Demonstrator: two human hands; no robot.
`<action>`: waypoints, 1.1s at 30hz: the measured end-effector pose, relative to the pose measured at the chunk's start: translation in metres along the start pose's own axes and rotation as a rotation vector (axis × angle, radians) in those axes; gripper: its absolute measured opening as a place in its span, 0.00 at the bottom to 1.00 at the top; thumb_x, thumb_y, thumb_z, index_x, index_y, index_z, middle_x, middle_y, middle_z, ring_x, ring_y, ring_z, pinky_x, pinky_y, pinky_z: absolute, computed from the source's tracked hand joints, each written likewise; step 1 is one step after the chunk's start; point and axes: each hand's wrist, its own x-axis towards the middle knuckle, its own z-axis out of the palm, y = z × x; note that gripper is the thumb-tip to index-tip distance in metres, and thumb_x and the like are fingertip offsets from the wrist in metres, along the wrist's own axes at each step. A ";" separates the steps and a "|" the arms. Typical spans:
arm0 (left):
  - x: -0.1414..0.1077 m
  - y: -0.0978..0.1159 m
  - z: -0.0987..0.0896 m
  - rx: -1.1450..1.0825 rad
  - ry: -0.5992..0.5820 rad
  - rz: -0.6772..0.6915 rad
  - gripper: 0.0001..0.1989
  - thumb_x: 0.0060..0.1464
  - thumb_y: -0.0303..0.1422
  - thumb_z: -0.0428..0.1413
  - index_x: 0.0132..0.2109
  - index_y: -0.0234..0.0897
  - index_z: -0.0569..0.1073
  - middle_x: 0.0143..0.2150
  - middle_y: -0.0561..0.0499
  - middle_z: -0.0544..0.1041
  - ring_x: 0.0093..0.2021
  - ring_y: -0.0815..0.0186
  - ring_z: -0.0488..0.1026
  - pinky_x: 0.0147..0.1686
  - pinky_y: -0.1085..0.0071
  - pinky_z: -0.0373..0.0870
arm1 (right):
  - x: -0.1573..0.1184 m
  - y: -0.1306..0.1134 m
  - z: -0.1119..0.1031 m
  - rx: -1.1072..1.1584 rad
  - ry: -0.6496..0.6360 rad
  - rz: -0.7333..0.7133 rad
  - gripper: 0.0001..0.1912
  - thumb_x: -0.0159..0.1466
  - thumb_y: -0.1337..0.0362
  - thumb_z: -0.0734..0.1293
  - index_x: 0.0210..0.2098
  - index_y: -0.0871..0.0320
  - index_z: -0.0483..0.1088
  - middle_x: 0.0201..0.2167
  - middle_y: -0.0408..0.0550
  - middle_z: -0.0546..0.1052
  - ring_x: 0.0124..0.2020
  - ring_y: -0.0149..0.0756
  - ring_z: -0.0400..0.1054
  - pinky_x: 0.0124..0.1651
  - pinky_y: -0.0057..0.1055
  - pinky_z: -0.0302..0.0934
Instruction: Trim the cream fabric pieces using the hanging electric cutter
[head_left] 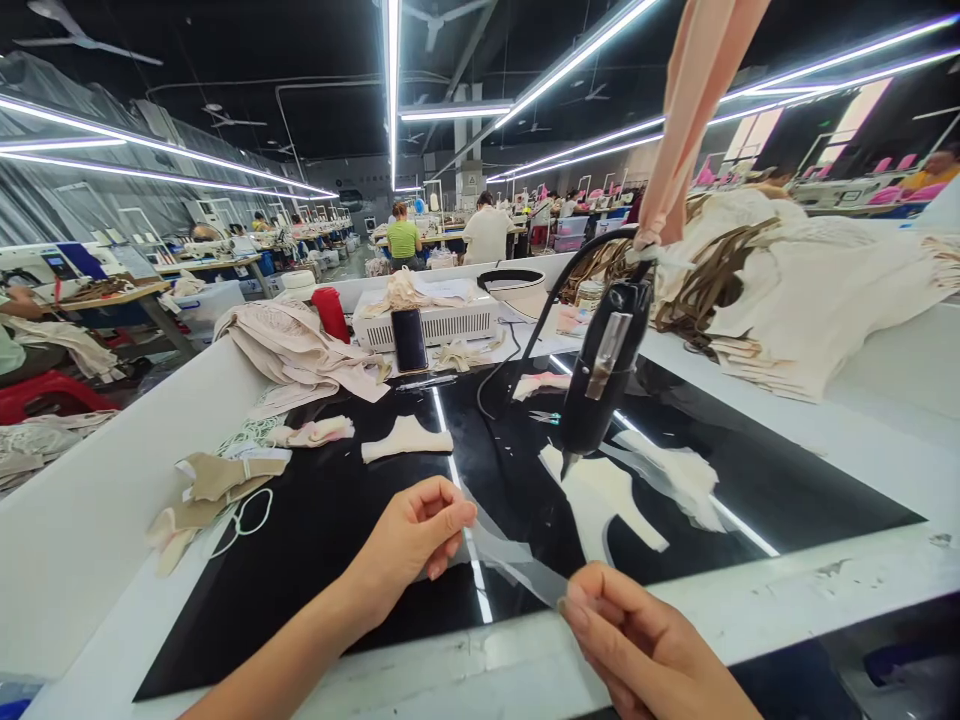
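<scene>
Between my two hands a strip of sheer, whitish film or mesh [517, 558] stretches above the glossy black work surface [300, 560]. My left hand [420, 530] pinches one end between thumb and fingers. The other end is pinched in my right hand [630, 640], near the table's front edge. Just beyond the strip, a cream cut fabric piece [600, 490] lies under the tip of a black hand-held tool [607, 370] hanging from a peach fabric band [694, 110]. Whether the tip touches the fabric cannot be made out.
Another cream piece [407, 438] and sheer scraps [675, 475] lie on the black surface, with small scissors [545, 417] behind. Beige pieces [232, 475] lie left. A phone [409, 340] leans against a white box [465, 318]. Fabric stacks [810, 290] stand right. People work at machines beyond.
</scene>
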 end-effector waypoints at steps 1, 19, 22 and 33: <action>0.000 0.001 -0.001 0.004 0.001 0.005 0.23 0.52 0.51 0.67 0.32 0.36 0.69 0.20 0.60 0.66 0.16 0.79 0.56 0.16 0.81 0.50 | 0.000 -0.001 -0.002 -0.011 0.027 -0.017 0.31 0.56 0.33 0.72 0.30 0.56 0.67 0.18 0.32 0.54 0.17 0.20 0.41 0.18 0.21 0.38; 0.000 -0.003 0.001 0.042 -0.036 0.108 0.14 0.54 0.40 0.66 0.34 0.36 0.72 0.26 0.54 0.72 0.22 0.74 0.64 0.20 0.79 0.63 | 0.002 0.002 -0.002 0.049 0.377 -0.162 0.24 0.56 0.41 0.74 0.32 0.55 0.69 0.20 0.32 0.51 0.20 0.24 0.42 0.22 0.22 0.39; 0.001 -0.007 0.001 0.028 -0.037 0.162 0.11 0.53 0.36 0.65 0.33 0.36 0.71 0.29 0.53 0.73 0.21 0.75 0.63 0.19 0.79 0.62 | 0.001 0.003 -0.002 0.016 0.425 -0.169 0.24 0.57 0.41 0.73 0.31 0.55 0.70 0.20 0.33 0.53 0.21 0.25 0.45 0.23 0.22 0.42; -0.012 0.001 0.010 0.116 -0.103 0.133 0.08 0.54 0.34 0.61 0.34 0.37 0.69 0.29 0.55 0.70 0.22 0.74 0.63 0.21 0.77 0.64 | 0.000 0.023 -0.017 -0.425 0.348 -0.356 0.12 0.65 0.51 0.67 0.32 0.53 0.73 0.29 0.43 0.71 0.26 0.33 0.62 0.28 0.26 0.61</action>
